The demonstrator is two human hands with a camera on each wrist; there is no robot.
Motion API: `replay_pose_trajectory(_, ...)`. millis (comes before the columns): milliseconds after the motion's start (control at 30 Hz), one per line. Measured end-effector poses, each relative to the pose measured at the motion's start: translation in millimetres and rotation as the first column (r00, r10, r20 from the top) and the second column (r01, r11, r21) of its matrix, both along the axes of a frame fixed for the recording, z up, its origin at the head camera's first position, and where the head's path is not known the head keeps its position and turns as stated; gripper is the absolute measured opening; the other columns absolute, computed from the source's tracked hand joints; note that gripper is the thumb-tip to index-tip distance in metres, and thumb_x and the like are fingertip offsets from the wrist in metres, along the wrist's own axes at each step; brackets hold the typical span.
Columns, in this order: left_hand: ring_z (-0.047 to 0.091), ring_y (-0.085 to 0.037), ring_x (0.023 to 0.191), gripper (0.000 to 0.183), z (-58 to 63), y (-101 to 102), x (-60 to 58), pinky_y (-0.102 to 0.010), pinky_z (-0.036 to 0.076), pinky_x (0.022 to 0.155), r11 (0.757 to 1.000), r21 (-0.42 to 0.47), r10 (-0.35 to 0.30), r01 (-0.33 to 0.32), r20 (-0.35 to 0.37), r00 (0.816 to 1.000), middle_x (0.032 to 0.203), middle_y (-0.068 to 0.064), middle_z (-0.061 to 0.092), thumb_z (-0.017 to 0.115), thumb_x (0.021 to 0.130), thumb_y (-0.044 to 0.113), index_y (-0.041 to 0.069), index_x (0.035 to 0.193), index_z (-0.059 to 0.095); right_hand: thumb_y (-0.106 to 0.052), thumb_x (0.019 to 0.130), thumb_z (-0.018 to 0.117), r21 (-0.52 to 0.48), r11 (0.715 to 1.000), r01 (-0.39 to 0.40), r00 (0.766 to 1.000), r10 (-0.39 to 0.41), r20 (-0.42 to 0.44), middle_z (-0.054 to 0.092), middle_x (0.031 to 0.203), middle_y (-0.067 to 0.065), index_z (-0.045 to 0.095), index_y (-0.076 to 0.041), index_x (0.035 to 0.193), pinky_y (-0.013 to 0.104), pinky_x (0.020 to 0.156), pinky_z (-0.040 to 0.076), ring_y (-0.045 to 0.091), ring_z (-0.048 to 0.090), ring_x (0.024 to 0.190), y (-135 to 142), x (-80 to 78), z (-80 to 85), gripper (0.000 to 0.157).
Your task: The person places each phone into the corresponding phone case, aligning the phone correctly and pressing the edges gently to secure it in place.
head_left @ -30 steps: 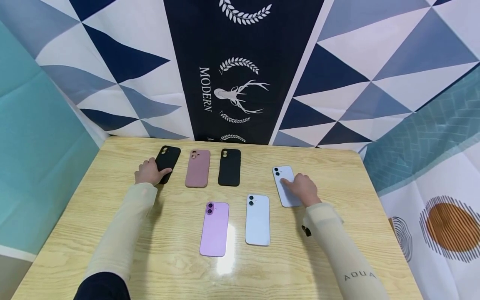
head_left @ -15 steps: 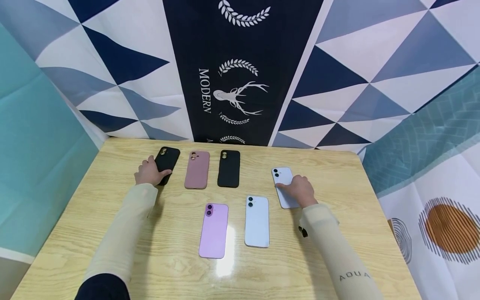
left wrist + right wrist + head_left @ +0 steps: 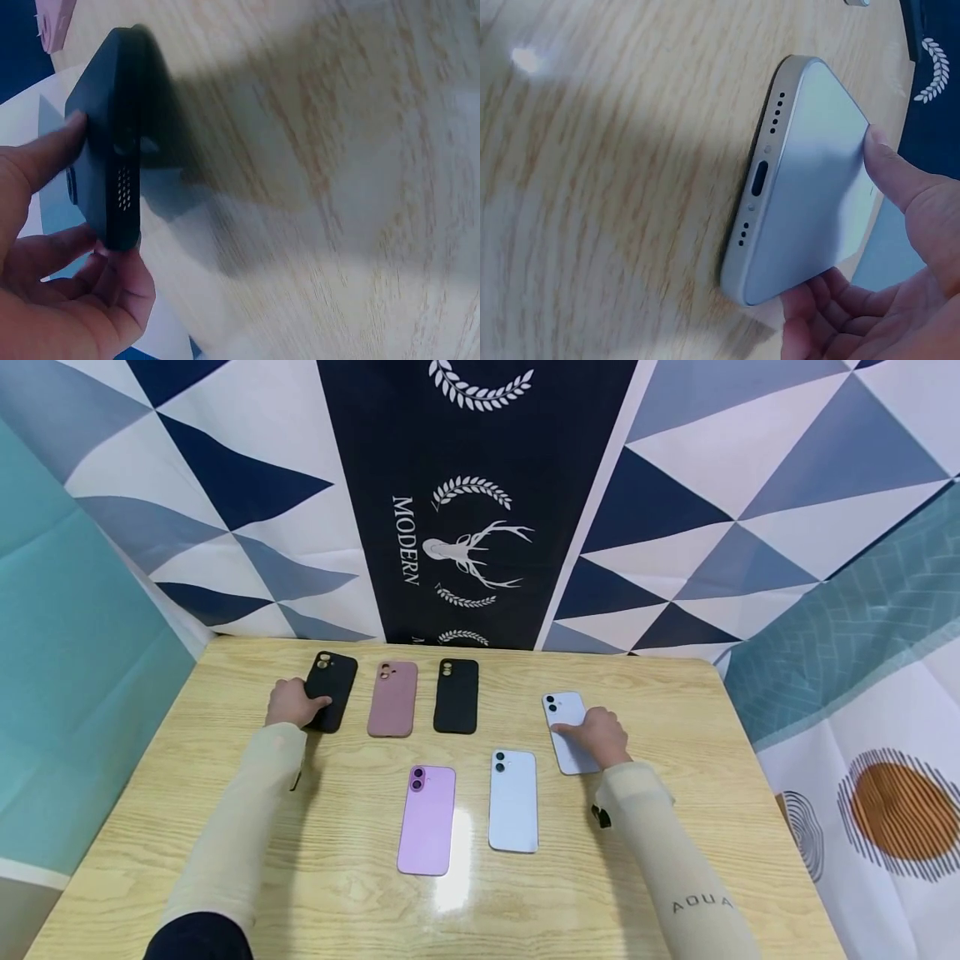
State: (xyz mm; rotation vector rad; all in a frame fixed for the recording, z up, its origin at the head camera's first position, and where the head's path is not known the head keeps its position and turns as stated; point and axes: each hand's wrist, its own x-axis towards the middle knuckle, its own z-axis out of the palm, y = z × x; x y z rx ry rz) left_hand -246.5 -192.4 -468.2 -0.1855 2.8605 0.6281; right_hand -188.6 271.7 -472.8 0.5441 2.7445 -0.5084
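Observation:
At the table's left, my left hand [image 3: 288, 702] grips a black phone case [image 3: 332, 692] with camera cut-outs. In the left wrist view the thumb lies on the back of the black case [image 3: 96, 150], and the other fingers curl at its side edge. My right hand [image 3: 604, 737] spans a pale white-blue phone [image 3: 567, 708] on the right side. The right wrist view has the thumb on one long edge of the pale phone [image 3: 806, 180] and curled fingers at the other. Its charging port end faces that camera.
A pink phone case [image 3: 392, 699] and a second black case [image 3: 456, 696] lie in a row beside the held case. Nearer the front are a lilac phone [image 3: 427, 820] and another pale phone [image 3: 513, 802]. Patterned cloth [image 3: 480, 460] hangs behind the wooden table [image 3: 360, 910].
My left hand has shifted slightly toward the near left, and the black case has turned a little with it. The right thumb has slid to the pale phone's left edge.

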Motion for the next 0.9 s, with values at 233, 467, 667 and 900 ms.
replay_pose_trajectory(233, 0.046, -0.047, 0.116, 0.046, 5.3, -4, 1.0, -0.054, 0.042, 0.097, 0.998, 0.065, 0.012, -0.015, 0.039, 0.999, 0.126, -0.036, 0.047, 0.047, 0.097, 0.02, -0.016, 0.127, 0.046, -0.052, 0.075, 0.071, -0.052, 0.998, 0.045, 0.999, -0.047, -0.026, 0.058, 0.087, 0.018, 0.06, 0.007, 0.098, 0.028, 0.054, 0.041, 0.022, 0.051, 0.071, 0, -1.2, 0.0, 0.065)
replay_pose_trajectory(467, 0.051, -0.044, 0.113, 0.042, 6.2, -7, 2.0, -0.052, 0.046, 0.093, 0.996, 0.088, 0.016, -0.021, 0.048, 0.999, 0.123, -0.031, 0.053, 0.049, 0.097, 0.019, -0.012, 0.124, 0.052, -0.046, 0.076, 0.073, -0.177, 0.981, 0.076, 0.996, -0.085, -0.042, 0.053, 0.096, 0.021, 0.045, 0.014, 0.114, 0.03, 0.063, 0.044, 0.023, 0.049, 0.078, 2, 1.6, -2.1, 0.076)
replay_pose_trajectory(667, 0.055, -0.041, 0.109, 0.04, 7.7, -10, 1.6, -0.049, 0.049, 0.089, 0.991, 0.13, 0.033, -0.04, 0.057, 0.998, 0.121, -0.029, 0.057, 0.053, 0.096, 0.021, -0.009, 0.122, 0.056, -0.034, 0.088, 0.063, -0.311, 0.939, 0.146, 0.988, -0.154, -0.002, 0.049, 0.115, 0.026, 0.041, 0.013, 0.125, 0.039, 0.081, 0.049, 0.031, 0.052, 0.096, 8, -0.8, -1.8, 0.064)
replay_pose_trajectory(900, 0.055, -0.041, 0.109, 0.04, 6.4, -18, 4.3, -0.048, 0.049, 0.089, 0.982, 0.189, 0.017, -0.024, 0.036, 0.999, 0.121, -0.028, 0.057, 0.054, 0.095, 0.022, -0.008, 0.121, 0.057, -0.022, 0.099, 0.041, -0.374, 0.918, 0.133, 0.991, -0.134, 0.023, 0.047, 0.129, 0.029, 0.045, 0.01, 0.131, 0.04, 0.087, 0.05, 0.032, 0.052, 0.108, 25, -8.7, -8.1, 0.046)
